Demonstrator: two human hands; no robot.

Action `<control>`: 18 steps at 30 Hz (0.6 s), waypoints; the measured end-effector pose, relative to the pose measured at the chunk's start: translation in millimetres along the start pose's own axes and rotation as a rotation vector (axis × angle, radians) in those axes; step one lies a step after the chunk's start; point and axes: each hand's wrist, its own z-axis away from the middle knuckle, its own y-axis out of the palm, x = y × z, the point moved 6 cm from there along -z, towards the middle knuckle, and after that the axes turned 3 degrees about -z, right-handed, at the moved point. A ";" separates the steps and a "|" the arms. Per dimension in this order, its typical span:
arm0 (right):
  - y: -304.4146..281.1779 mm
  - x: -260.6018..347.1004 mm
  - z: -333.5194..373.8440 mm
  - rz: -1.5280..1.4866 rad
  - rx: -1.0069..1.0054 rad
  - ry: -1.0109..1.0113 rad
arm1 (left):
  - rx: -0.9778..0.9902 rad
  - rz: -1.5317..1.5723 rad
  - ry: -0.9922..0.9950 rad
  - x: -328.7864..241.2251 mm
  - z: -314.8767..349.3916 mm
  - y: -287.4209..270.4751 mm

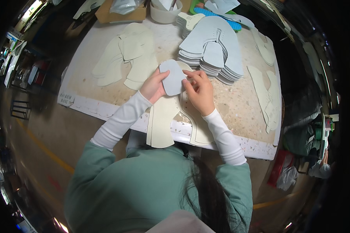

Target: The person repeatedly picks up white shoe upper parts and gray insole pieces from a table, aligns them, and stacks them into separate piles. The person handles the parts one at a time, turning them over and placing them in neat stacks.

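Note:
A light grey-blue shoe tongue piece (172,80), flat and rounded, is held up over the near middle of the table. My left hand (154,86) is closed on its left edge, thumb on top. My right hand (200,90) has its thumb and bent forefinger at the right edge; the other fingers are curled. Below the hands lie cream shoe upper pieces (162,126), their curved legs reaching past the table's front edge. Just beyond my right hand stands a thick stack of grey-blue shoe upper pieces (231,50), with tongue pieces (213,54) stacked in its middle.
More cream pieces (138,50) lie overlapped at the left of the table (229,112). Other cream pieces (262,95) lie along the right edge. Behind are a cardboard box (122,15), a white bowl (165,15) and a blue perforated item (234,25).

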 end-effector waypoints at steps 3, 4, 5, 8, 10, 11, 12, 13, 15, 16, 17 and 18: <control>-1.4 -1.8 -6.4 -0.081 0.086 0.100 | 0.083 -0.155 0.026 -0.8 3.2 10.2; -3.2 -4.6 -10.6 -0.114 0.133 0.147 | 0.069 -0.245 0.029 -2.5 3.5 9.6; -12.3 -6.1 -17.4 -0.136 0.102 0.138 | 0.073 -0.338 0.031 -5.5 3.8 8.7; -56.8 -17.8 -53.2 -0.075 -0.106 0.005 | 0.026 -0.502 0.117 -20.7 5.0 0.4; -82.0 -45.1 -76.6 -0.057 -0.229 0.113 | -0.033 -0.565 0.168 -29.4 4.5 -7.4; -91.6 -58.4 -84.5 -0.029 -0.245 0.163 | -0.030 -0.552 0.192 -31.4 4.8 -9.5; -94.8 -68.0 -89.3 0.101 -0.213 0.180 | -0.029 -0.556 0.192 -31.8 4.1 -12.0; -94.4 -76.1 -91.3 0.230 -0.180 0.198 | -0.023 -0.562 0.187 -31.0 3.7 -14.2; -93.8 -85.1 -91.8 0.379 -0.165 0.252 | -0.026 -0.631 0.210 -31.2 2.2 -18.4; -94.4 -74.0 -90.4 0.414 -0.231 0.097 | -0.037 -0.692 0.236 -32.3 2.0 -20.5; -94.3 -64.8 -87.3 0.467 -0.275 0.023 | -0.055 -0.751 0.271 -34.4 2.9 -22.7; -93.6 -55.1 -82.5 0.530 -0.318 -0.014 | -0.120 -0.850 0.323 -39.2 5.7 -26.6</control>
